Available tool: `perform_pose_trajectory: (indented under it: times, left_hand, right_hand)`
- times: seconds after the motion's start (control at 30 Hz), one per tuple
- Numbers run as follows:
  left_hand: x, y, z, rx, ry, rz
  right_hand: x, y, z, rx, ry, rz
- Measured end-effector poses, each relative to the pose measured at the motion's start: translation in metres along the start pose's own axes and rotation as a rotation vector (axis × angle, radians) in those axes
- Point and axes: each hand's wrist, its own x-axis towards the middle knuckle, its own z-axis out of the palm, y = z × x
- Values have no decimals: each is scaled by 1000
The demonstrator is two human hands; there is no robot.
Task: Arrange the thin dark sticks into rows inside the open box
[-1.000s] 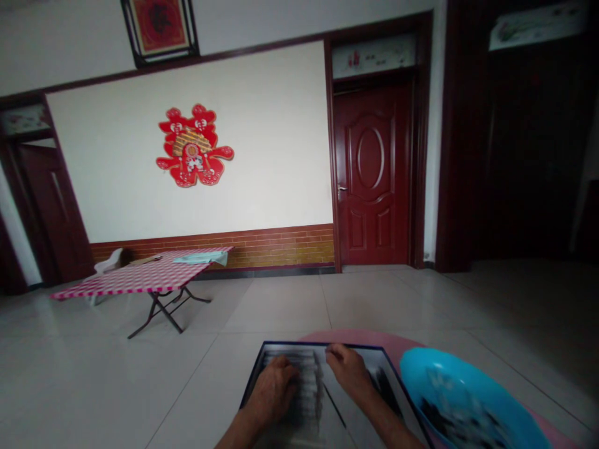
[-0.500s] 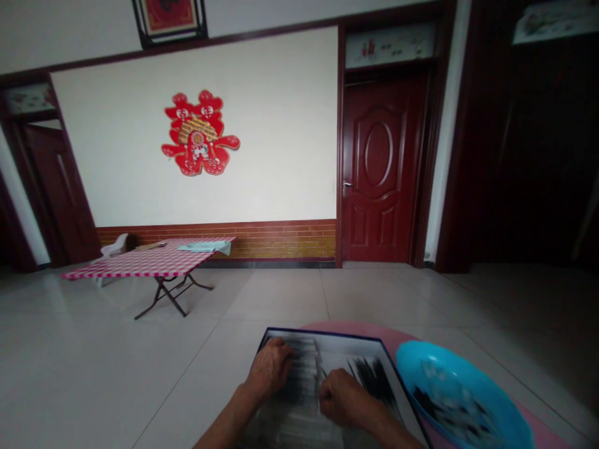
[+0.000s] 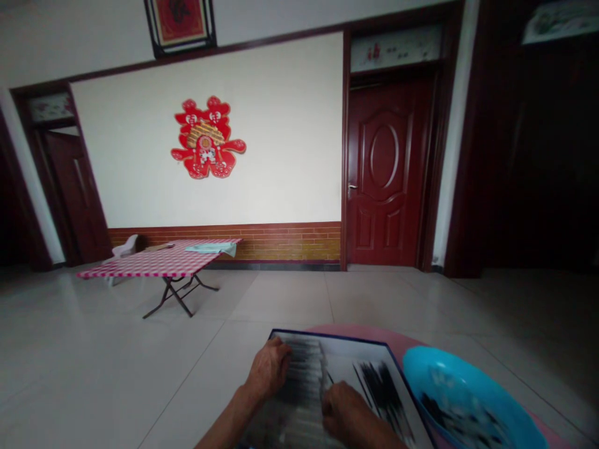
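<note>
A shallow white box with a dark blue rim (image 3: 330, 335) lies low in front of me. Down its left part runs a row of thin, clear and greyish strips (image 3: 304, 368), blurred. Several slim black sticks (image 3: 386, 386) lie loose at its right. My left hand (image 3: 267, 369) is closed at the far left end of the row, its fingertips bent down against the strips; what they pinch is hidden. Between the row and the loose sticks, my right hand (image 3: 344, 408) is closed around a thin dark stick (image 3: 330, 377), whose tip points up and left.
To the right, a blue plastic basin (image 3: 468, 374) holds black and clear small pieces. Box and basin rest on a pink round surface (image 3: 393, 337). Farther off stands a folding table with a checked cloth (image 3: 159, 260); a dark red door (image 3: 386, 168) is in the back wall.
The view has shifted slightly, so the room sits a little farther right and lower. Both hands stay over the box with fingers closed; the right has moved slightly nearer to me.
</note>
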Motion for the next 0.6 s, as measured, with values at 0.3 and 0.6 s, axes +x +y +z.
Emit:
perform_pose_trajectory:
  times: [0.3,0.6]
  left_hand:
    - [4,3,2,-131,118,-161]
    - [26,39,22,-905,60,-488]
  right_hand:
    - [-4,3,-48,25,48,-116]
    - [6,21,-70,294,241,0]
